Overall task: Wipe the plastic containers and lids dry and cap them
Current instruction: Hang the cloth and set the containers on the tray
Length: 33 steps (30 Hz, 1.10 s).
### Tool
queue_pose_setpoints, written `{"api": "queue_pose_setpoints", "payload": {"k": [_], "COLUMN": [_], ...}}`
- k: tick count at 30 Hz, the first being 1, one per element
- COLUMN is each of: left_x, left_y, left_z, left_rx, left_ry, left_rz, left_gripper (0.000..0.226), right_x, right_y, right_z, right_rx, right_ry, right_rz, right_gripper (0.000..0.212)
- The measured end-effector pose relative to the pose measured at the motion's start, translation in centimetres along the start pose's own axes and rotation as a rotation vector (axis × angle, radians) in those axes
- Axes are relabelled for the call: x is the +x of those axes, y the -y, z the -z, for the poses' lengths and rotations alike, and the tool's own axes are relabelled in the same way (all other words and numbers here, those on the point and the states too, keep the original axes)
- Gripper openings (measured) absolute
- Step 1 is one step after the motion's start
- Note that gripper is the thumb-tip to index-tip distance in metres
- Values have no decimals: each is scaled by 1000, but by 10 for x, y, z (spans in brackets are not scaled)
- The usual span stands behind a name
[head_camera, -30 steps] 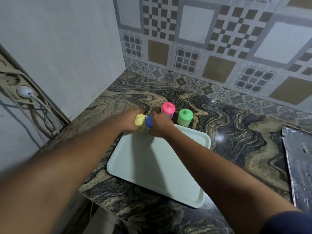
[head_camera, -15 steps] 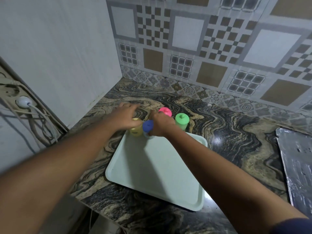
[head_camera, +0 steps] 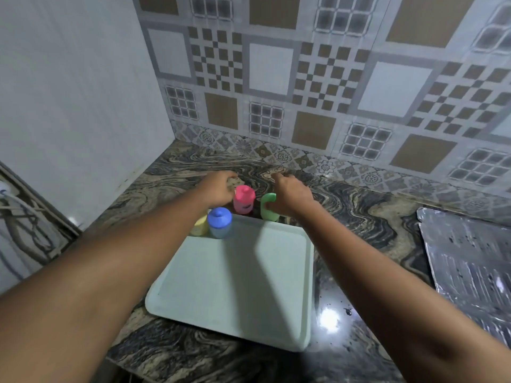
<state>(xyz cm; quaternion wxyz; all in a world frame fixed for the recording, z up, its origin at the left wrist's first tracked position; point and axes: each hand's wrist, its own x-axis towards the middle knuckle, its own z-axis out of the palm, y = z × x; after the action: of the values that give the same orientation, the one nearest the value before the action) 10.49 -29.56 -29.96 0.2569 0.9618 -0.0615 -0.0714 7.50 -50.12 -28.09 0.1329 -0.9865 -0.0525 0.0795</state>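
No lettering, number, brand or sign can be read. The pink container (head_camera: 244,200) stands between the left hand (head_camera: 218,189) and the right hand (head_camera: 290,196), a little nearer than their fingertips. It shows a darker patch low on its side, too blurred to tell whether it is print.
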Motion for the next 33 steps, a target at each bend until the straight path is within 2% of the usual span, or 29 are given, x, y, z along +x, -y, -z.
{"api": "queue_pose_setpoints", "payload": {"k": [4,8,16,23,33], "left_x": [10,23,39,41,40], "left_y": [3,2,8,13,4], "left_z": [-14,-25,-39,-38,-40], "left_rx": [-26,-37,-20,-8,51], "left_ry": [6,29,58,64,115], "left_rz": [11,-2,9,24,-39], "left_gripper": [57,59,56,50,67], "right_x": [7,16,28,35,40], "right_y": [-11,-15,-21,-19,-22], "right_z": [-14,-25,-37,-44,-50], "right_rx": [-22,-35,20,67,90], "right_ry": [30,62,72,78,65], "right_rz": [-11,-11,-14,-15,-15], "right_gripper": [76,86,81,60,53]}}
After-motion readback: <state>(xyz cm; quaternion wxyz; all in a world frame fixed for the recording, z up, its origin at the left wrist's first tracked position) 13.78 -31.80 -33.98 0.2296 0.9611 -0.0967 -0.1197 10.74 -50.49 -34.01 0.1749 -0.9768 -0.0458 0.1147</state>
